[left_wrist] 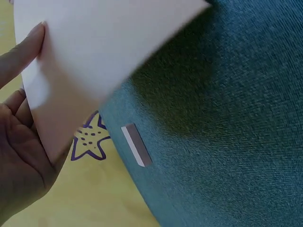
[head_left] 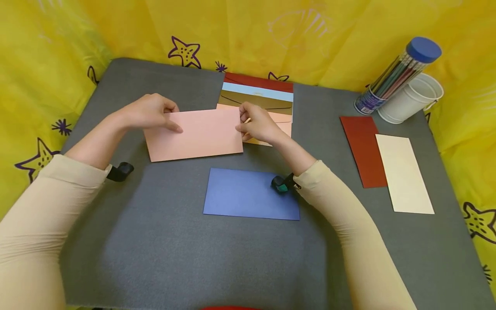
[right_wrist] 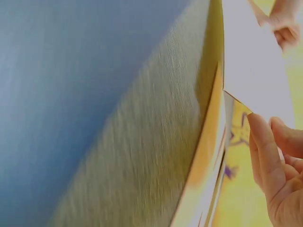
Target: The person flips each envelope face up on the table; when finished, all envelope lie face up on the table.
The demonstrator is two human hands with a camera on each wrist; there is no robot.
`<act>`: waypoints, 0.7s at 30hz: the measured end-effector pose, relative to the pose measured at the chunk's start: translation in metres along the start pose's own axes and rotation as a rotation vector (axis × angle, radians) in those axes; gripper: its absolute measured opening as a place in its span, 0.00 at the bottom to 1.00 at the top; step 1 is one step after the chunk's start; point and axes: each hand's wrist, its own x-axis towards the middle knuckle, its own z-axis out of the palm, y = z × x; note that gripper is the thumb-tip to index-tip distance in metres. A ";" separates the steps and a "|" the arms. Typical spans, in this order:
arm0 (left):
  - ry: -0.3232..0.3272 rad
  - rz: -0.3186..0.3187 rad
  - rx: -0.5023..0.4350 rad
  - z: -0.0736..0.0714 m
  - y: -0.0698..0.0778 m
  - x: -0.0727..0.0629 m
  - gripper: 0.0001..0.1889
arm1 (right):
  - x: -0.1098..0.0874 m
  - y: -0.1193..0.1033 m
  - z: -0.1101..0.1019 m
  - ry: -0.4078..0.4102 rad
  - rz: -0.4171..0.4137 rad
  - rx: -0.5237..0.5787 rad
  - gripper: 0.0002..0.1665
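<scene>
Reaching toward the far edge of the worktop (head_left: pixel 166 254), the left hand (head_left: pixel 149 112) pinches the envelope (head_left: pixel 205 133) near its upper left corner, the right hand (head_left: pixel 256 122) its right end; it spans between.

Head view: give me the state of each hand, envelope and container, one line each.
Left hand, gripping the pink envelope
Right hand, pinching its right edge
Pink envelope, raised, held by both hands
Blue envelope, lying flat
Envelope stack, fanned, partly hidden
Red envelope, flat, partly under the cream envelope
Cream envelope, flat
Pencil tub, standing, blue top on
Bucket, standing, open-topped
</scene>
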 end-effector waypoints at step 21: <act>-0.008 -0.012 -0.441 0.021 0.004 0.022 0.15 | -0.033 0.039 -0.084 0.062 0.070 0.137 0.15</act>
